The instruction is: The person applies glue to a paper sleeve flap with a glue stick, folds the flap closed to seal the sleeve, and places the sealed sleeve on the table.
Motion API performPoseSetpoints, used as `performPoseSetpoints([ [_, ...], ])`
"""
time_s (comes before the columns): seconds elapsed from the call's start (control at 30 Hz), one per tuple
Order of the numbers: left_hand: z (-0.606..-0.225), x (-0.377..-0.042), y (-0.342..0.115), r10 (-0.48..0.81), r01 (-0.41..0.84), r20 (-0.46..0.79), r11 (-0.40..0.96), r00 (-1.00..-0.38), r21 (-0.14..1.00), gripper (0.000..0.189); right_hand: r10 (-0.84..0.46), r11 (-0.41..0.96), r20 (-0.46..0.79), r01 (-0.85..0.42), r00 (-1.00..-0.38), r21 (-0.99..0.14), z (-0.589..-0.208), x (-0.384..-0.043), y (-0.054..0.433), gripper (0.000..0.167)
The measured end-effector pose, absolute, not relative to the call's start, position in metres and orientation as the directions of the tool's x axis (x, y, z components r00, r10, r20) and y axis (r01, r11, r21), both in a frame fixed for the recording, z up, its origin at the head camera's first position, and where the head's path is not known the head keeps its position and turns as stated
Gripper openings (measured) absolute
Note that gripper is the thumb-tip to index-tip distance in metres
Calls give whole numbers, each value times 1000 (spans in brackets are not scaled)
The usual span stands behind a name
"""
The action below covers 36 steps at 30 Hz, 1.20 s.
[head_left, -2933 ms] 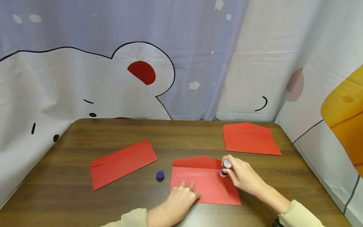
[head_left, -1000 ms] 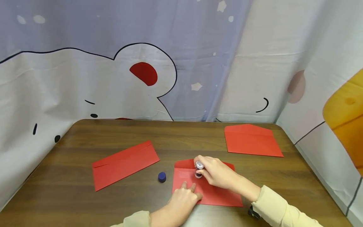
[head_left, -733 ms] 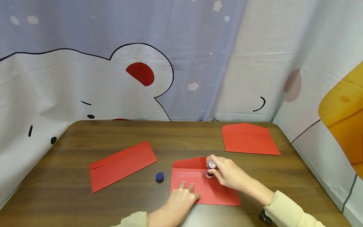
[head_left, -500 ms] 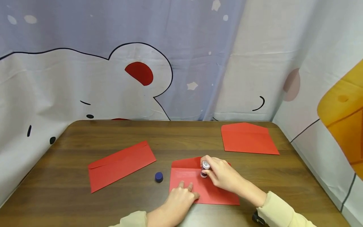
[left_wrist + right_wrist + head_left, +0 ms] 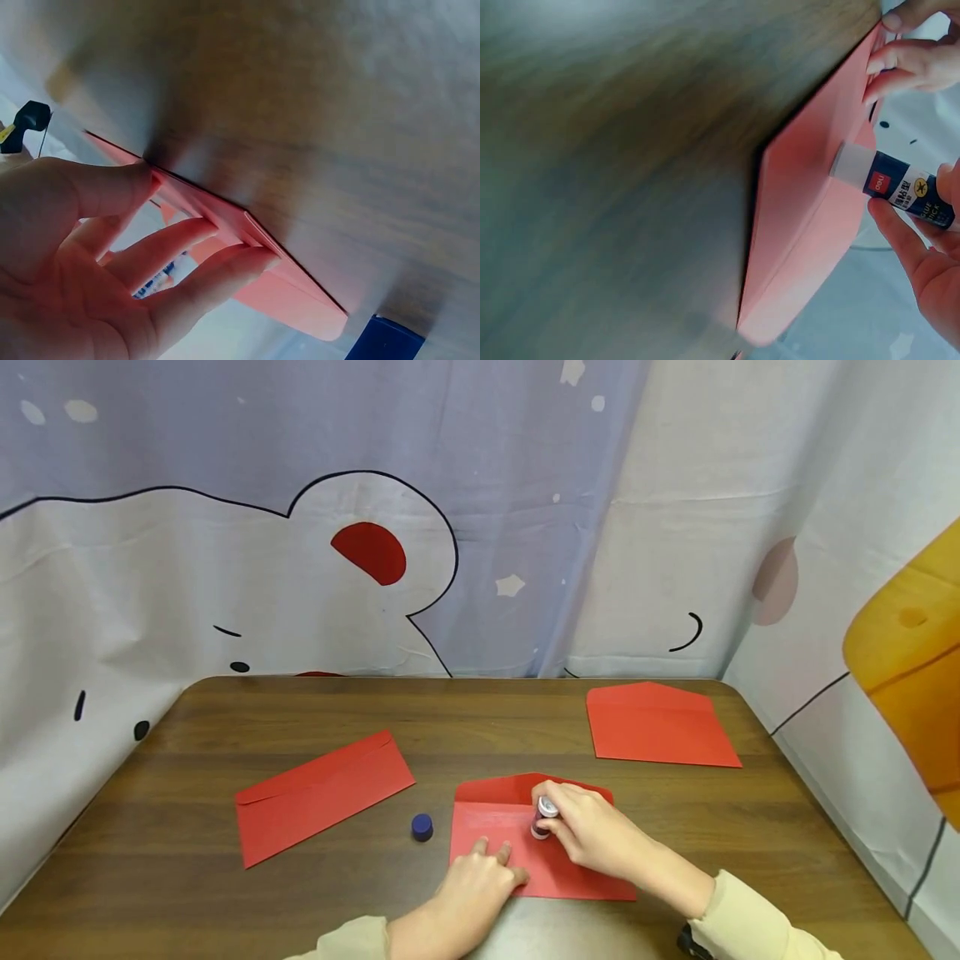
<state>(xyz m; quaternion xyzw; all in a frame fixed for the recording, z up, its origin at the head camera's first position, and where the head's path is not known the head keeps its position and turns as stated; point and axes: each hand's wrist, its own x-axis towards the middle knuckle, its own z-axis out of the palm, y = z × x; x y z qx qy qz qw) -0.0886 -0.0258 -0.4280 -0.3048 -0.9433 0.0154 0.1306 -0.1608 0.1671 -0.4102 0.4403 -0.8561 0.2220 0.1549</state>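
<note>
A red envelope with its flap unfolded away from me lies at the front middle of the table. My left hand rests on its lower left part, fingers spread and pressing the paper; the left wrist view shows these fingertips on the envelope. In my right hand I grip a glue stick with a dark blue label. Its white end touches the envelope just below the flap fold. A faint shiny streak shows on the paper left of the glue stick. The blue cap stands left of the envelope.
On the left of the wooden table lies another red envelope, its flap folded down. A third red envelope with its flap unfolded lies at the back right. A patterned curtain hangs behind the table.
My right hand has carried the glue stick along the envelope, from the right end to the left, back right, then left again, and now slightly toward me. The left hand stays in place.
</note>
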Motion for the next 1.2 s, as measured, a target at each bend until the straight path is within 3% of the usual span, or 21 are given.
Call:
performPoseSetpoints([
  [0.5,-426,-91,-25,583,571,217,812,-783,-121,26,-697,491,453,-831,-555,-262,-411,-161,146,24],
  [0.93,-426,-89,-26,572,567,222,818,-789,-92,24,-664,540,482,-812,-572,-219,-412,-158,180,26],
  [1.2,-424,-90,-25,570,569,193,820,-799,-65,26,-672,521,473,-818,-570,-245,-414,-164,156,25],
])
